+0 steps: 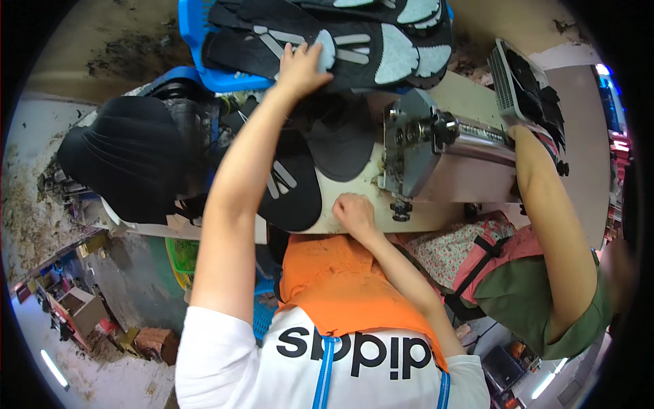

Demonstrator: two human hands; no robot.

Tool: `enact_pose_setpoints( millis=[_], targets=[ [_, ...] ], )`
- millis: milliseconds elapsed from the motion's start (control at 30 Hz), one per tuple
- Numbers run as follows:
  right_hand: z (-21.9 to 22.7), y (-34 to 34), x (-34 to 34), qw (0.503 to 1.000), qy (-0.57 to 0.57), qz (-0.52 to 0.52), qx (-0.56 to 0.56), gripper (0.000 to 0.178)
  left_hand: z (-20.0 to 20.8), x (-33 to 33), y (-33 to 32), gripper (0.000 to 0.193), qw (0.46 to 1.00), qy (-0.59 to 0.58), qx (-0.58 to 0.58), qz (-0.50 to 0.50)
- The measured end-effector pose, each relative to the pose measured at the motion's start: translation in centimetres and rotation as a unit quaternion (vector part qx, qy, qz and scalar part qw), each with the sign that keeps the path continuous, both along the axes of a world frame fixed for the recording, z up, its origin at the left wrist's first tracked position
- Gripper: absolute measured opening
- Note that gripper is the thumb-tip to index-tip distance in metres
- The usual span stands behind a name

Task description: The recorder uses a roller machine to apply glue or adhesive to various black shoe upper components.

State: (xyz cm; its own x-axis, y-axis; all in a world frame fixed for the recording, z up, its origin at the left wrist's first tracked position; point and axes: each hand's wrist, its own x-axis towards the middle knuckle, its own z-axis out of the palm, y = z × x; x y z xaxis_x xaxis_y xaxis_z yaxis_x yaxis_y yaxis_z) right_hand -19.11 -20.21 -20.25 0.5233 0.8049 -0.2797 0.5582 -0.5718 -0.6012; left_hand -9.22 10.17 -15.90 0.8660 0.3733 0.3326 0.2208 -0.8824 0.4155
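Note:
Far ahead, my left hand (302,70) reaches over a blue plastic basket (235,82). Its fingers are spread on black insole-shaped pieces (228,48), touching a pale grey half-round patch (326,52) with a serrated edge. Narrow grey strips (352,39) lie beside it, and larger pale patches (396,54) cover the piece ends. My right hand (355,213) rests as a fist at the table's near edge; the inside of the fist is hidden. Between my arms lie a black piece with grey strips (293,198) and a plain dark rounded piece (343,140).
A metal roller machine (415,143) stands right of my right hand. Another person's arm (545,204) reaches past it towards a grey basket (505,78) of black pieces. Black cloth (129,157) covers a machine on the left. The pale table (436,221) ends near my orange apron.

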Motion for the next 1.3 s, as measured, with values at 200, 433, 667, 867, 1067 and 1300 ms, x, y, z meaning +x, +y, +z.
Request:
enact_pose_setpoints(
  millis=[200,433,667,867,1067,1300],
  targets=[
    [-0.6,2.4,3.3,0.962,-0.207,-0.113,0.137,0.041,7.0,-6.6,-1.3,0.037,0.978,-0.204,-0.042,0.024],
    [-3.9,4.8,5.2,0.936,-0.32,-0.01,0.145,0.04,-0.9,-23.5,-17.8,0.036,0.996,0.074,0.058,-0.003],
    [-0.4,2.6,4.2,0.943,-0.122,-0.173,0.255,0.023,-4.5,-26.2,-21.2,0.058,0.985,0.084,-0.11,0.101],
    [1.8,-1.7,-1.4,0.709,0.584,-0.273,0.287,0.029,-2.6,-24.2,-22.2,0.047,0.337,-0.209,-0.891,0.223],
    [-4.3,1.1,0.3,0.834,0.491,-0.19,0.166,0.033,-7.4,-27.3,-19.1,0.026,0.762,-0.086,-0.554,0.326],
    [-4.5,5.0,0.5,0.981,0.136,-0.128,0.061,0.033,-8.4,-26.8,-14.6,0.037,0.854,0.121,-0.311,0.4]
  ],
)
